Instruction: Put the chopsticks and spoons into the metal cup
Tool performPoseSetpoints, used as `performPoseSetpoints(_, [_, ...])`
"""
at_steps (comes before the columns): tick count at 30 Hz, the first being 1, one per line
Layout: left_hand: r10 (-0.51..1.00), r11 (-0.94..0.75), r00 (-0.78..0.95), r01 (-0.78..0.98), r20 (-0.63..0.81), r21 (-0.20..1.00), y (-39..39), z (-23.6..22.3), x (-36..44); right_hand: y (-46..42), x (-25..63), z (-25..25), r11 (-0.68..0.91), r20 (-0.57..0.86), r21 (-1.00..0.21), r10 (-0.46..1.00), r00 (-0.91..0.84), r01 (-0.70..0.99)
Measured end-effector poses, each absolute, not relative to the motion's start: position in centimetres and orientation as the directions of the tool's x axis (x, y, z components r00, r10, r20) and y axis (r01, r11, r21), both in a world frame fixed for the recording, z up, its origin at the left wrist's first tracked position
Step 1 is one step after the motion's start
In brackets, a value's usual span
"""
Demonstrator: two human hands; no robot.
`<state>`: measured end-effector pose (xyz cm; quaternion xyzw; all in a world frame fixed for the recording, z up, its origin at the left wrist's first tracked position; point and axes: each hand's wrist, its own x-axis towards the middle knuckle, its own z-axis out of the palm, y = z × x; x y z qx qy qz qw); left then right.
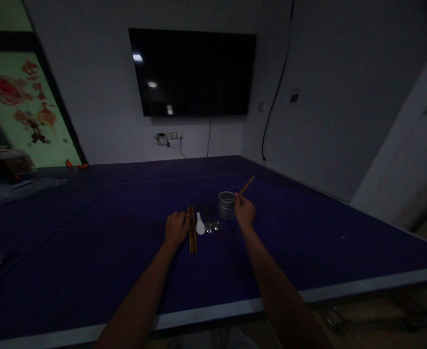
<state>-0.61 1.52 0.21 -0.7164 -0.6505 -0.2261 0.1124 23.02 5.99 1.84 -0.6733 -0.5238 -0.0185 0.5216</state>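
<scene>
My left hand (176, 229) rests on the table with its fingers curled, against the left side of several brown chopsticks (192, 235) lying side by side. What, if anything, is inside those fingers is hidden. To the right of the chopsticks lie a white soup spoon (200, 227) and two metal spoons, a larger one (208, 227) and a smaller one (216, 225). A silvery metal cup (226, 208) stands upright beyond them. Beside its right rim, my right hand (245, 212) is closed on a light brown chopstick (248, 184), which tilts up to the right.
The blue table (126, 276) has a pale front edge and meets the wall at the back. A dark television (195, 72) hangs above it. Clear plastic (17, 194) and a box (11, 162) are at far left, with orange objects (77, 166) near the back edge.
</scene>
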Motion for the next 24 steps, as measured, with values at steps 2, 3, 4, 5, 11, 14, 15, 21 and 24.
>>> performPoseSetpoints(2, [0.892, -0.111, 0.040, 0.985, 0.451, 0.132, 1.5, 0.3, -0.6, 5.9, 23.0, 1.8, 0.085, 0.554, -0.701, 0.690, 0.466, 0.708])
performPoseSetpoints(3, [0.898, -0.105, 0.036, 0.986, 0.439, 0.133, 1.5, 0.3, -0.6, 5.9, 22.9, 1.9, 0.086, 0.553, -0.712, 0.682, 0.480, 0.697])
performPoseSetpoints(4, [0.903, -0.099, 0.032, 0.986, 0.429, 0.135, 1.5, 0.4, -0.6, 5.8, 22.9, 1.9, 0.090, 0.557, -0.724, 0.661, 0.502, 0.684])
performPoseSetpoints(5, [0.908, -0.095, 0.029, 0.986, 0.419, 0.137, 1.5, 0.4, -0.6, 5.7, 22.8, 2.0, 0.098, 0.566, -0.737, 0.630, 0.532, 0.668])
performPoseSetpoints(11, [0.943, -0.085, 0.038, 0.988, 0.330, 0.128, 1.6, 0.4, -0.4, 3.9, 21.8, 2.8, 0.153, 0.623, -0.751, 0.489, 0.611, 0.643])
performPoseSetpoints(14, [0.957, -0.070, 0.037, 0.992, 0.289, 0.104, 1.5, 0.4, -0.1, 3.0, 20.3, 2.7, 0.199, 0.675, -0.631, 0.616, 0.405, 0.750])
performPoseSetpoints(15, [0.960, -0.064, 0.035, 0.993, 0.278, 0.095, 1.4, 0.4, 0.0, 2.7, 19.7, 2.6, 0.213, 0.680, -0.575, 0.661, 0.316, 0.790])
performPoseSetpoints(21, [0.967, -0.057, 0.039, 0.996, 0.251, 0.063, 1.1, 0.4, 0.4, 1.9, 17.1, 1.8, 0.315, 0.613, -0.270, 0.785, -0.090, 0.910])
performPoseSetpoints(24, [0.972, -0.062, 0.046, 0.996, 0.229, 0.061, 1.1, 0.4, 0.4, 1.8, 16.9, 1.7, 0.317, 0.587, -0.252, 0.801, -0.116, 0.915])
